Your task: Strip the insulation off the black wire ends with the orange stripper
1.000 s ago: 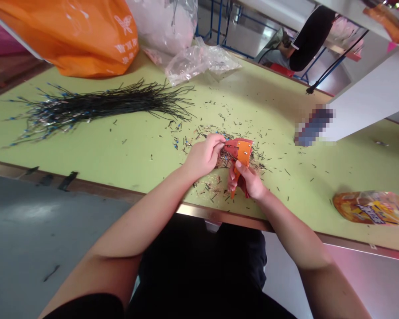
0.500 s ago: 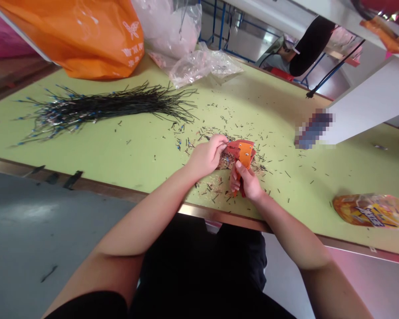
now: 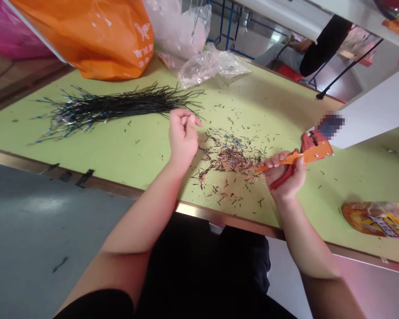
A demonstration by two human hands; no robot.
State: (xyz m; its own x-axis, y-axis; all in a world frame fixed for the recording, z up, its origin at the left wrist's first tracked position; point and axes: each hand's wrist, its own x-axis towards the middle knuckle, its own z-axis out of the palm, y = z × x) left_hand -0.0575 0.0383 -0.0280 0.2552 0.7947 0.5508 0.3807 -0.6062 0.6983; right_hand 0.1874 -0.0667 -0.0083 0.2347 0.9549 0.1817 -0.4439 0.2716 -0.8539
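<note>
Right hand (image 3: 284, 175) is clenched round the handles of an orange wire stripper (image 3: 314, 150), holding it lifted at the centre right of the frame with its head pointing towards the right edge, clear of the green table (image 3: 126, 150). Left hand (image 3: 182, 135) sits just left of centre with its fingers curled in towards the thumb. Whether a single strand is pinched there is too fine to tell.

The step in hand looks like the gap between one wire and another. The stripper is drawn aside and the left hand is up by the stock. The bundle of black wires (image 3: 113, 106), many tipped in blue, stretches across the upper left of the frame. Its loose near ends fan out just above and beside the left fingertips, apparently not quite touching them. The heap of cut scraps (image 3: 231, 157) lies between the two hands, nearer the right one.

A further move would call for singling one strand out of the tangled fan without dragging its neighbours, then bringing its end and the tool's head together over the scrap heap.

An orange plastic bag (image 3: 96, 35) and clear plastic bags (image 3: 206, 62) fill the top of the frame. A snack packet (image 3: 375, 219) lies at the lower right. Another person (image 3: 319, 44) sits at the upper right.
</note>
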